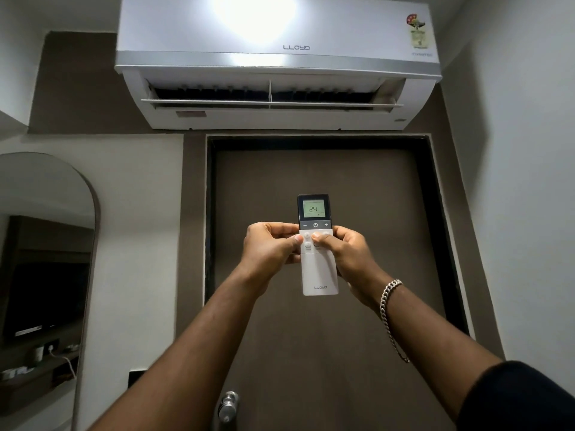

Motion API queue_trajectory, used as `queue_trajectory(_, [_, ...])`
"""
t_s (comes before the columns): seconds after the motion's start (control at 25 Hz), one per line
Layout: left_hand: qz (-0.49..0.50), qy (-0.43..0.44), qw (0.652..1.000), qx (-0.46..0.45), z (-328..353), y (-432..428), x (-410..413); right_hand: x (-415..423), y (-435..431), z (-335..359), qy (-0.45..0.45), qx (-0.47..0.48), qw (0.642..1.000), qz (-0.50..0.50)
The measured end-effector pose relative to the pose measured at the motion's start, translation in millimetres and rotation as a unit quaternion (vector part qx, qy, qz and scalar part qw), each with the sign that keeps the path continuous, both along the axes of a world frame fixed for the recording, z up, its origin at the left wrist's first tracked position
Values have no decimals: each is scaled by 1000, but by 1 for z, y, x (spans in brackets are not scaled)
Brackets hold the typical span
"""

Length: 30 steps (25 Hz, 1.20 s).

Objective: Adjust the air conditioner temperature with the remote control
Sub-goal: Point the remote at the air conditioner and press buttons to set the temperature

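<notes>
Remote control (318, 262) held upright in both hands, out in front of the brown door (317, 337), top end pointing up toward the air conditioner (277, 66). White body, dark top section with a lit screen (314, 209) reading 24. Minus, power and plus keys sit in a row just under the screen, uncovered. LLOYD mark near the bottom edge of the remote, same mark on the AC front panel.

Left hand (270, 247) grips the left edge: fingers wrapped behind the body, thumb tip touching the front face beside the round buttons. Fingers clamped on the remote. Right hand (345, 253) grips the right edge the same way, thumb laid across the button block below the plus key, covering at least one button. Cannot tell whether it is pressing. Fingers clamped on the remote too. Chain bracelet (389, 306) on the right wrist, dark sleeve (522, 399) at the lower right corner.

AC mounted on the wall above the door frame, louvre flap (270, 102) open, slats visible inside. Bright glare on the top panel, sticker (416, 29) at its upper right. Arched mirror (43, 275) on the left wall, reflecting shelves. Metal door handle (228, 405) at the bottom edge, below the left forearm.
</notes>
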<state>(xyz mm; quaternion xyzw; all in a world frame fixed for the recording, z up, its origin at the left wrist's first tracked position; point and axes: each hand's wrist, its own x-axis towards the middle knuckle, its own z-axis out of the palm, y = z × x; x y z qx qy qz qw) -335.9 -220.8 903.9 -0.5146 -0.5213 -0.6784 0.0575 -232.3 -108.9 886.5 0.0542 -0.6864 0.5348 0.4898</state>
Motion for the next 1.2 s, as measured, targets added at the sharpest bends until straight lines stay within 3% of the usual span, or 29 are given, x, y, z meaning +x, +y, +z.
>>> queue_trajectory(1.0, [-15,-2,1000,12,-2,2,-4,2,6,2,-13,27,999,17])
queue_trajectory(1.2, [11,38,999,7,-2,2,-5,1,6,2,-11,22,1000,16])
